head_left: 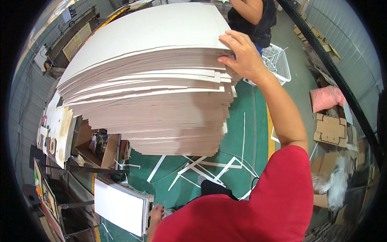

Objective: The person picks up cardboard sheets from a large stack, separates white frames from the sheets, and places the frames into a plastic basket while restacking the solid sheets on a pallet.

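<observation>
A tall stack of large board sheets, white on top and greyish-beige along the uneven edges, fills the upper centre. My right hand rests at its right corner, fingers spread over the edge and thumb against the sheets' side. At the bottom, my left hand has curled fingers beside a lower pile of white sheets; what it holds, if anything, I cannot make out.
A co-worker stands behind the stack by a white basket of offcuts. White strips litter the green floor. An open carton and side table are left; a dark rail, pink bundle and cardboard right.
</observation>
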`<move>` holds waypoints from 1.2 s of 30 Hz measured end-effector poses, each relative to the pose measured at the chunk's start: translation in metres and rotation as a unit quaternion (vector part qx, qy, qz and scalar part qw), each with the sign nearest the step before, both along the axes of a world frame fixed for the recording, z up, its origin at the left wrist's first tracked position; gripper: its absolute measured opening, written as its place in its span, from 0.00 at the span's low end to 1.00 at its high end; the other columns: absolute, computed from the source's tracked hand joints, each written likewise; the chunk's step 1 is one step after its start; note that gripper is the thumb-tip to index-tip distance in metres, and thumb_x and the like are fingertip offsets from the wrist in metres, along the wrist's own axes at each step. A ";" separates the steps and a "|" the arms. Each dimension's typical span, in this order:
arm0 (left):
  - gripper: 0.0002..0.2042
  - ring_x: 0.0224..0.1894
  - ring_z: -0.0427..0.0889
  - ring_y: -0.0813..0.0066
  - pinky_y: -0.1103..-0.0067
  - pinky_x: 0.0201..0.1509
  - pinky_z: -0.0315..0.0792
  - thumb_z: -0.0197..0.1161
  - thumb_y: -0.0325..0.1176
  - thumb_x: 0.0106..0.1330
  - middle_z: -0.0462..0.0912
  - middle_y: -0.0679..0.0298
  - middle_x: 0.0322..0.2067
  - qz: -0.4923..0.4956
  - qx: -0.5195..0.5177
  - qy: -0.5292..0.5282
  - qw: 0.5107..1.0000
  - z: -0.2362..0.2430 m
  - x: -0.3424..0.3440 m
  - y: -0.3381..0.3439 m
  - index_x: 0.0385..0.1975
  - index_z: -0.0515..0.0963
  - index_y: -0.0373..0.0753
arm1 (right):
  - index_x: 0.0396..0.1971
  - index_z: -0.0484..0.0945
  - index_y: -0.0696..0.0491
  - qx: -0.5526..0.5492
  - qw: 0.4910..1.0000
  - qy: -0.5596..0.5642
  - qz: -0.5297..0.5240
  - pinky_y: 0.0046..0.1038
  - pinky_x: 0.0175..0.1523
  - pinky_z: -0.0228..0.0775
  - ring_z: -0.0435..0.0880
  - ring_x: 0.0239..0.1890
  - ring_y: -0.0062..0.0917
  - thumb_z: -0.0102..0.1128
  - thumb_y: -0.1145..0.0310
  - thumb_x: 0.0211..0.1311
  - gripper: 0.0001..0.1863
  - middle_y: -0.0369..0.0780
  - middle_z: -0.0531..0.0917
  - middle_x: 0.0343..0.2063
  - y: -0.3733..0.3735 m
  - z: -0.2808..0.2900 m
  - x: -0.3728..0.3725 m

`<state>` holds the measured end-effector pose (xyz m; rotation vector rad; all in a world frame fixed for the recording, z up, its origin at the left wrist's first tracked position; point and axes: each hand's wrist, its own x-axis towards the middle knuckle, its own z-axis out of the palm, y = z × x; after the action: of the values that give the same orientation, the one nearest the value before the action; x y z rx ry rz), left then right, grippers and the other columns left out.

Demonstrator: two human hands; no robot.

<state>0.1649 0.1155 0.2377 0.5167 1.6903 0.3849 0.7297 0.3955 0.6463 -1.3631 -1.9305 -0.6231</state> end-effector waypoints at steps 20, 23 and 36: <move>0.24 0.33 0.77 0.73 0.77 0.27 0.72 0.54 0.37 0.58 0.76 0.58 0.34 -0.079 0.045 0.041 0.995 0.035 0.040 -0.027 0.54 0.63 0.35 | 0.34 0.74 0.54 0.079 0.990 -0.032 0.115 0.25 0.41 0.72 0.78 0.41 0.30 0.67 0.71 0.37 0.19 0.39 0.79 0.38 0.031 0.005 0.035; 0.25 0.28 0.74 0.75 0.79 0.26 0.70 0.55 0.39 0.58 0.77 0.59 0.32 -0.093 0.057 0.048 0.993 0.038 0.029 -0.033 0.55 0.63 0.36 | 0.37 0.74 0.55 0.061 0.991 -0.084 0.085 0.28 0.46 0.70 0.76 0.44 0.34 0.67 0.72 0.38 0.20 0.41 0.78 0.41 0.018 0.015 -0.003; 0.41 0.16 0.76 0.71 0.76 0.19 0.70 0.55 0.38 0.55 0.77 0.59 0.16 0.173 0.015 0.319 0.932 0.107 -0.123 -0.011 0.61 0.36 0.30 | 0.50 0.69 0.58 -0.055 0.996 -0.064 0.032 0.27 0.56 0.59 0.70 0.52 0.32 0.57 0.66 0.56 0.22 0.44 0.72 0.50 0.022 -0.008 0.025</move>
<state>0.0421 0.1047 0.3447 0.3816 2.4245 0.5357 0.7546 0.4175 0.6379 -1.3502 -2.1299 -0.5936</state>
